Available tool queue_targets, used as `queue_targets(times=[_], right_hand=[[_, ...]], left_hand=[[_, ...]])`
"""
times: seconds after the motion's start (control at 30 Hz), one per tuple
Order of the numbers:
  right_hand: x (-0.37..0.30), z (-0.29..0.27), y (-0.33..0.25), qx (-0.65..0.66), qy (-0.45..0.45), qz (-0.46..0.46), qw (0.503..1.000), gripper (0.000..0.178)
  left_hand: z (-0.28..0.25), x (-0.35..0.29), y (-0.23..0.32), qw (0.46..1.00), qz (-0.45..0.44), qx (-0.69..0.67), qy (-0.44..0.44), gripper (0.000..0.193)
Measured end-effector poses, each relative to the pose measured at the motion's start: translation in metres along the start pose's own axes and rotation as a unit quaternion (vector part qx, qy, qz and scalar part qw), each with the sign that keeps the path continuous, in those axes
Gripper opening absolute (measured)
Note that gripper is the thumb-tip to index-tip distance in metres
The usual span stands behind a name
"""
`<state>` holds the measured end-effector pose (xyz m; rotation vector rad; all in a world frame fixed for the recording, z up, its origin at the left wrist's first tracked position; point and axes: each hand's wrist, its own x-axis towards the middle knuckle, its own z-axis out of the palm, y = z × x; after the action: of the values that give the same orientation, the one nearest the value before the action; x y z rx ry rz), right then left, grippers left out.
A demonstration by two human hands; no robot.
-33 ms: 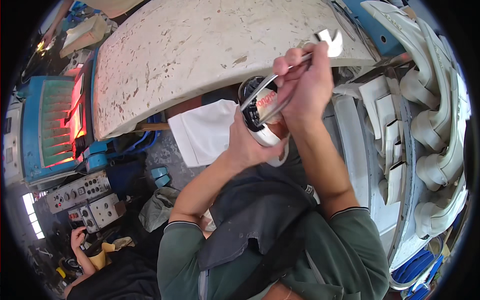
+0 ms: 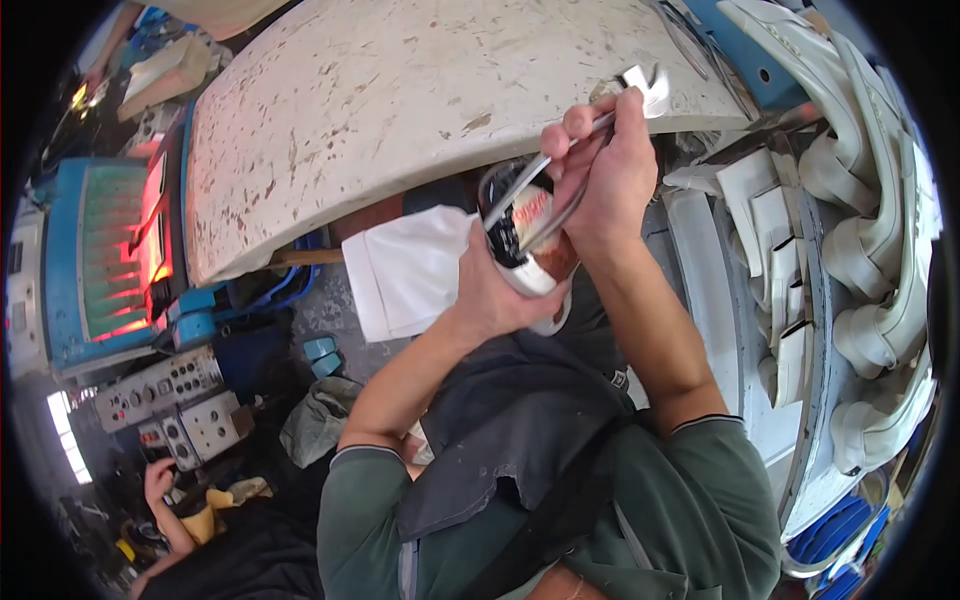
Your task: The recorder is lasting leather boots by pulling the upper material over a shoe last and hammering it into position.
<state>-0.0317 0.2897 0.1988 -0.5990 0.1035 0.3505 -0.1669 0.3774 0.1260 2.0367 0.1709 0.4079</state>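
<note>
My left hand [image 2: 490, 290] is wrapped round a white boot [image 2: 405, 272], held sole side up in front of my apron. Its white shaft sticks out to the left. Glossy black material rims the bottom, round a pale insole [image 2: 533, 207] with red print and a brown part. My right hand [image 2: 615, 195] grips a pair of metal pincers [image 2: 646, 92] above the boot. The shiny head points away beyond my fingers, and two long arms spread down toward the boot's bottom. Whether their tips touch it I cannot tell.
A worn, scuffed white table [image 2: 350, 110] lies just beyond the boot. Several white boots [image 2: 868, 260] stand on a rack at the right. On the left, a blue heater [image 2: 110, 250] glows red near control boxes [image 2: 165, 385]. Another person's hand [image 2: 158, 478] shows at lower left.
My right hand and the pincers have shifted slightly left and toward me. The boot's shaft has swung a little; both hands keep their grip.
</note>
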Motion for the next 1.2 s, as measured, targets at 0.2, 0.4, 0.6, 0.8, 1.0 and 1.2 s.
queue_targets(times=[0.2, 0.4, 0.6, 0.8, 1.0, 1.2], right_hand=[[-0.008, -0.037, -0.015, 0.017, -0.077, -0.128, 0.989, 0.038], [-0.030, -0.023, -0.024, 0.027, -0.243, -0.227, 0.943, 0.043], [-0.020, -0.009, -0.020, 0.034, -0.284, -0.240, 0.928, 0.044], [0.018, -0.029, 0.025, 0.028, 0.023, 0.063, 0.997, 0.030], [0.003, -0.042, -0.006, 0.045, -0.089, -0.095, 0.990, 0.038], [-0.022, -0.013, -0.013, 0.010, -0.165, -0.209, 0.964, 0.039]], left_hand=[[0.001, -0.010, 0.000, 0.979, 0.043, -0.200, -0.008, 0.078], [-0.008, -0.010, 0.025, 0.967, 0.022, -0.255, -0.003, 0.063], [0.005, -0.011, 0.009, 0.985, 0.032, -0.171, 0.006, 0.069], [0.007, 0.000, -0.019, 0.997, 0.037, -0.022, 0.061, 0.079], [-0.008, -0.024, -0.005, 0.989, 0.026, -0.142, -0.006, 0.089], [-0.012, -0.028, 0.004, 0.991, 0.047, -0.103, -0.068, 0.069]])
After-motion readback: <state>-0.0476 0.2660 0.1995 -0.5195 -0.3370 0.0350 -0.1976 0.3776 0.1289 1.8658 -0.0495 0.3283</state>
